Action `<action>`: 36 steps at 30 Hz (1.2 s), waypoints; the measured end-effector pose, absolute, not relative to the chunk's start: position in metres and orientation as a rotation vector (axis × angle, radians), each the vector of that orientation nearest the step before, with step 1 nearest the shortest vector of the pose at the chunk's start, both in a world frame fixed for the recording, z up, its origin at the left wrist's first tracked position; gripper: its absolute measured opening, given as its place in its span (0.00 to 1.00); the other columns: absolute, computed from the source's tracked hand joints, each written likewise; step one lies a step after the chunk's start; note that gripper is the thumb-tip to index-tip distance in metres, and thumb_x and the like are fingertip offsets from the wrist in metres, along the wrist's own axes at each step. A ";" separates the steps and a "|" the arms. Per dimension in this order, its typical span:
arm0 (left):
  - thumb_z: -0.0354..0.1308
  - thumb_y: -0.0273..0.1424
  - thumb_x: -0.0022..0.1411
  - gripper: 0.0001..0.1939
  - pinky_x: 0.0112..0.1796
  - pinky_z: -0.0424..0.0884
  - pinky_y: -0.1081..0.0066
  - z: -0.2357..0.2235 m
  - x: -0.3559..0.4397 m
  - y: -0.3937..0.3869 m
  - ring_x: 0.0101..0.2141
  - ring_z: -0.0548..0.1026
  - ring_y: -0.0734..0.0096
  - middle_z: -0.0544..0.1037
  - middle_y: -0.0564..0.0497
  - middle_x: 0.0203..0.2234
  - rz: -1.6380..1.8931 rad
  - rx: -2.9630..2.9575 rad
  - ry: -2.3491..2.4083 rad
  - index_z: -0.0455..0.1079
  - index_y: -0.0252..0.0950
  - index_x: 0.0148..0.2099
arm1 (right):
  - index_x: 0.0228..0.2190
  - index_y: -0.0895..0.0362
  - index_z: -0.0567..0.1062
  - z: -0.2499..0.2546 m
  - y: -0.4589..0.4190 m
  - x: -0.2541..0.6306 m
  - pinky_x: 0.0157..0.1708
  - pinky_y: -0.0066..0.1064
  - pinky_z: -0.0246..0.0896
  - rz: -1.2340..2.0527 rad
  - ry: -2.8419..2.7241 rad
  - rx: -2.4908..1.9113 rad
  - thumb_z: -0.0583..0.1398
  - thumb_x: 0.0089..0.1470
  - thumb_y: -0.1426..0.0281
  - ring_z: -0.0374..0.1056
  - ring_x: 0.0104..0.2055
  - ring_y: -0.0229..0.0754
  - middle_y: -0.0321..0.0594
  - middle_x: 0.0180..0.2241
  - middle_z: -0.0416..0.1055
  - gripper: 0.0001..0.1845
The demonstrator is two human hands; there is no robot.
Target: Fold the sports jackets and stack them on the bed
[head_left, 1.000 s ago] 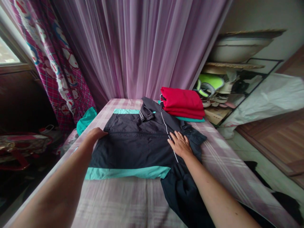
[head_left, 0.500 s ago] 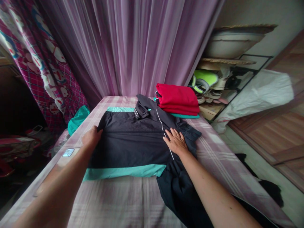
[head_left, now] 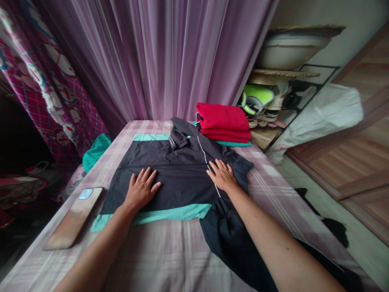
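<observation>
A dark navy jacket (head_left: 179, 178) with teal bands and a thin white stripe lies spread on the plaid-covered table (head_left: 170, 259). My left hand (head_left: 141, 190) rests flat on its left half, fingers spread. Over by the white stripe, my right hand (head_left: 222, 175) presses flat on the right half, fingers stretched out. One dark sleeve (head_left: 231, 243) trails toward the near right edge of the table. Neither hand holds anything.
A folded red garment (head_left: 223, 121) sits on a teal one at the table's far right. A phone (head_left: 74, 217) lies face down near the left edge. Purple curtains hang behind; a shelf with shoes (head_left: 267, 109) and a white sack (head_left: 322, 117) stand right.
My left hand moved from the jacket's left edge inward and now lies flat on the cloth. The right hand stayed put. The camera shifted, bringing the phone into view.
</observation>
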State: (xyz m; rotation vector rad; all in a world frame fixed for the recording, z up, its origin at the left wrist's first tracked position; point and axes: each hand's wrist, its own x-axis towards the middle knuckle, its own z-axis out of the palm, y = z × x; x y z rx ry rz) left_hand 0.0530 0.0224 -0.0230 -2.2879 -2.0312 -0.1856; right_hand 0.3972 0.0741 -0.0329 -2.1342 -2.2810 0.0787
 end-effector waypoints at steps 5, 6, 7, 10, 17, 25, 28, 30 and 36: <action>0.42 0.50 0.69 0.33 0.64 0.48 0.46 -0.032 0.055 0.016 0.68 0.51 0.53 0.56 0.46 0.69 -0.082 -2.297 -2.154 0.53 0.44 0.71 | 0.67 0.52 0.56 -0.027 0.075 0.396 0.67 0.47 0.36 0.142 -2.284 -2.147 0.44 0.66 0.55 0.40 0.72 0.48 0.46 0.70 0.46 0.32; 0.42 0.50 0.68 0.33 0.64 0.48 0.46 -0.031 0.055 0.016 0.68 0.51 0.53 0.56 0.46 0.69 -0.084 -2.297 -2.159 0.53 0.44 0.71 | 0.67 0.52 0.55 -0.025 0.074 0.391 0.67 0.47 0.36 0.168 -2.267 -2.160 0.43 0.66 0.55 0.40 0.72 0.48 0.47 0.70 0.46 0.32; 0.43 0.50 0.68 0.33 0.64 0.48 0.46 -0.030 0.054 0.017 0.68 0.51 0.53 0.56 0.46 0.69 -0.090 -2.296 -2.162 0.53 0.44 0.70 | 0.67 0.53 0.55 -0.022 0.072 0.385 0.67 0.48 0.37 0.189 -2.245 -2.172 0.43 0.66 0.55 0.41 0.71 0.49 0.48 0.70 0.45 0.33; 0.44 0.49 0.68 0.32 0.64 0.48 0.45 -0.027 0.056 0.018 0.68 0.52 0.52 0.57 0.45 0.68 -0.110 -2.291 -2.167 0.55 0.43 0.70 | 0.68 0.53 0.53 -0.016 0.063 0.366 0.67 0.49 0.36 0.173 -2.272 -2.062 0.42 0.66 0.53 0.40 0.72 0.49 0.47 0.71 0.43 0.34; 0.43 0.49 0.69 0.32 0.64 0.48 0.45 -0.025 0.058 0.016 0.68 0.50 0.53 0.54 0.47 0.69 -0.031 -2.277 -2.190 0.53 0.44 0.70 | 0.67 0.55 0.55 -0.024 0.049 0.414 0.68 0.46 0.33 0.099 -2.260 -2.232 0.41 0.66 0.55 0.41 0.71 0.47 0.46 0.70 0.45 0.34; 0.44 0.48 0.68 0.32 0.63 0.50 0.45 -0.026 0.057 0.017 0.68 0.52 0.51 0.56 0.46 0.69 -0.056 -2.261 -2.156 0.55 0.43 0.70 | 0.67 0.55 0.56 -0.018 0.051 0.439 0.67 0.51 0.32 0.065 -2.191 -2.351 0.42 0.66 0.56 0.43 0.71 0.48 0.46 0.70 0.47 0.33; 0.44 0.49 0.68 0.32 0.63 0.49 0.45 -0.027 0.058 0.017 0.68 0.52 0.52 0.57 0.46 0.68 -0.071 -2.261 -2.159 0.55 0.43 0.70 | 0.67 0.53 0.55 -0.010 0.046 0.430 0.67 0.54 0.33 -0.060 -2.129 -2.235 0.42 0.66 0.56 0.42 0.71 0.50 0.47 0.70 0.46 0.32; 0.44 0.48 0.68 0.32 0.63 0.49 0.45 -0.029 0.058 0.017 0.68 0.52 0.52 0.57 0.46 0.68 -0.083 -2.267 -2.158 0.55 0.43 0.70 | 0.67 0.52 0.55 -0.012 0.041 0.425 0.67 0.53 0.33 -0.112 -2.135 -2.137 0.41 0.66 0.56 0.41 0.71 0.49 0.46 0.70 0.45 0.32; 0.45 0.48 0.67 0.32 0.63 0.49 0.44 -0.029 0.055 0.020 0.67 0.53 0.51 0.58 0.46 0.68 -0.112 -2.265 -2.192 0.57 0.44 0.69 | 0.66 0.49 0.58 -0.033 0.030 0.418 0.67 0.53 0.33 0.103 -2.320 -2.115 0.44 0.66 0.54 0.43 0.71 0.48 0.45 0.70 0.49 0.31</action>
